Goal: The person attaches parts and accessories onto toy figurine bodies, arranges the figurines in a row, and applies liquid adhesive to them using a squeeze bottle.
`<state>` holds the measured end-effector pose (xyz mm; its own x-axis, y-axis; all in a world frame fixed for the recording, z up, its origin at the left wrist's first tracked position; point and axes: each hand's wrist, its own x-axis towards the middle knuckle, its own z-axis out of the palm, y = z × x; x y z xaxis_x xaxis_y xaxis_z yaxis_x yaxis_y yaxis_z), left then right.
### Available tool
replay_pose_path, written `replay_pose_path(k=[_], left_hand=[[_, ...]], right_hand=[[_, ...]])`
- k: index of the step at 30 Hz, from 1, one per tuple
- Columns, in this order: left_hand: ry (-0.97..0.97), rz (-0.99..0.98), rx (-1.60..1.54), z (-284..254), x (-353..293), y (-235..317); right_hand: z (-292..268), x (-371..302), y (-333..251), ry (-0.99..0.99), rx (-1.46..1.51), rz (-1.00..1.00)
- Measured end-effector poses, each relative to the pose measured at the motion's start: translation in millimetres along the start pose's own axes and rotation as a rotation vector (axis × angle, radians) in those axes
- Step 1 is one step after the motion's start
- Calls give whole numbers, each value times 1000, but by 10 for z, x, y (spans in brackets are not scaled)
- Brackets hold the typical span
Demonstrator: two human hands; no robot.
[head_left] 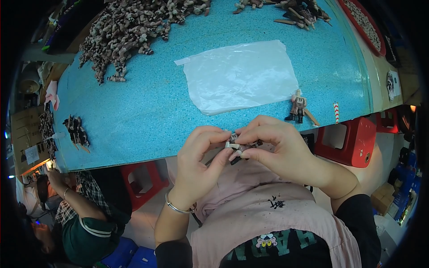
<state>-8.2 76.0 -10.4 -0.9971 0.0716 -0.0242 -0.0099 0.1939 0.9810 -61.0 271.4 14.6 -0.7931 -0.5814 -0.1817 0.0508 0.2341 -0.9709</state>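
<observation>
A small toy figurine [241, 146], pale with grey and dark parts, is pinched between my two hands at the near edge of the table. My left hand [199, 158] grips its left end with thumb and forefinger, and my right hand [279, 149] closes on the other end. Fingers cover much of the figurine, so its details are hidden. Beyond my right hand, a like figurine [298, 107] with dark boots lies on the blue tabletop [147, 111], a brown stick-like piece beside its legs. A clear plastic sheet [241, 78] lies flat ahead of both hands.
A large heap of figurines [129, 35] covers the far left. Dark figurines [304, 13] lie at the far right near a red tray [364, 24], with a small group [77, 131] at left. Red stools [348, 143] stand by the table. A co-worker [89, 214] sits at lower left.
</observation>
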Motion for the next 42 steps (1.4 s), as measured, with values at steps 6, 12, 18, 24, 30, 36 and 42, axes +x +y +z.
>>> replay_pose_path(k=[6, 12, 18, 24, 30, 36, 42], left_hand=[[18, -9, 6, 20, -12, -27], [136, 16, -188, 107, -72, -54], [316, 105, -181, 194, -261, 25], [212, 189, -45, 113, -313, -14], [-107, -209, -779, 37, -99, 134], [-187, -87, -621, 15, -116, 88], [-30, -69, -592, 167, -182, 86]], right_hand=[[-54, 43, -44, -37, -14, 49], [39, 48, 70, 130, -68, -175], [98, -140, 34, 84, 646, 190], [74, -119, 26, -151, 671, 160], [49, -131, 60, -272, 410, 47], [68, -141, 38, -230, 475, 102], [75, -112, 79, -189, 266, 24]])
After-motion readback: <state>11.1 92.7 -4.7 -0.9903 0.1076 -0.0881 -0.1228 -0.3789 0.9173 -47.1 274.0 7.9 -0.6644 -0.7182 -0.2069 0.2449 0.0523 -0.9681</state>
